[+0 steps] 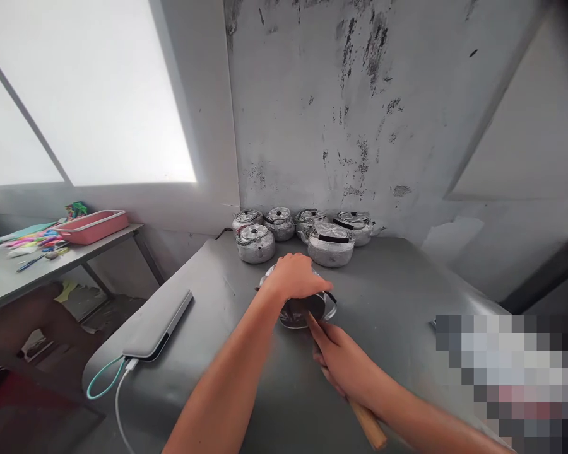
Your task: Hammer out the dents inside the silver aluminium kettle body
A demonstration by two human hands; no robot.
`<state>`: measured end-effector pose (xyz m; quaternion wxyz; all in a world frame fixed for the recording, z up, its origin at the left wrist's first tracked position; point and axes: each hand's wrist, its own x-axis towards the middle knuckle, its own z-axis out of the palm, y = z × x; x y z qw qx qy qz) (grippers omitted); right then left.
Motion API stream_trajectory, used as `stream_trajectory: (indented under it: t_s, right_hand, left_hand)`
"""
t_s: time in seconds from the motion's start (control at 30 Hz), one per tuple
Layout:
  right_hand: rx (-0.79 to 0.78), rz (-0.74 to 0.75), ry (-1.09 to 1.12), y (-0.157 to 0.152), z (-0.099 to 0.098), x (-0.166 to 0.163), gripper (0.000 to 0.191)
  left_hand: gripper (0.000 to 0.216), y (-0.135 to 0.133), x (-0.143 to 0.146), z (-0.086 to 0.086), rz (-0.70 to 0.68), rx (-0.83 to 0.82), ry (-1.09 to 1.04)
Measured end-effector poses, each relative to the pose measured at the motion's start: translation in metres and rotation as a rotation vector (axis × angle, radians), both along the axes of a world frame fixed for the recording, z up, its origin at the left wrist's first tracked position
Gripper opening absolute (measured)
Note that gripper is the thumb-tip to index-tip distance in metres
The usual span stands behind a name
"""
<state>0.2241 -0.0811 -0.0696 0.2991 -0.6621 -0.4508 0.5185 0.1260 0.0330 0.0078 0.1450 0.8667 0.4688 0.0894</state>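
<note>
- Glossy metal is shown by the vessel and kettles.
- Smooth wood is seen in the handle.
- The tabletop is finished satin-smooth.

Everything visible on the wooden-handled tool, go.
The wooden-handled tool shows a plain, light brown shaft that looks like wood. In the picture it slants from its lower-right butt end up and left to the dark opening of a silvery pot. The right hand wraps its middle, covering part of it; the butt sticks out past the hand. Whatever is at its far end can't be made out in the opening.
</note>
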Motion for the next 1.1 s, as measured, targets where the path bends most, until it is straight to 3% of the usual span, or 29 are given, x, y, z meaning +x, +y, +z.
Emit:
stream_trajectory:
  t_s: [0.23, 0.33, 0.47, 0.67, 1.1]
  right_hand:
    - [0.134, 0.008, -0.037, -0.003, -0.021, -0.003, 0.033]
    - [0.244, 0.019, -0.087, -0.003, -0.031, -0.001, 0.031]
    - [0.267, 0.024, -0.121, -0.003, -0.035, -0.001, 0.034]
    - [0.185, 0.009, -0.1, -0.004, -0.028, -0.004, 0.034]
    - [0.034, -0.016, -0.03, 0.001, -0.014, -0.004, 0.035]
  left_hand:
    - [0.091, 0.013, -0.007, 0.005, -0.1, -0.075, 0.029]
    - [0.092, 0.022, -0.008, 0.013, -0.151, -0.137, 0.078]
    - [0.093, 0.031, -0.001, 0.018, -0.149, -0.256, 0.143]
    - [0.057, 0.029, 0.017, 0.012, -0.007, -0.2, 0.099]
    - [0.033, 0.034, 0.007, -0.002, 0.02, -0.202, -0.111]
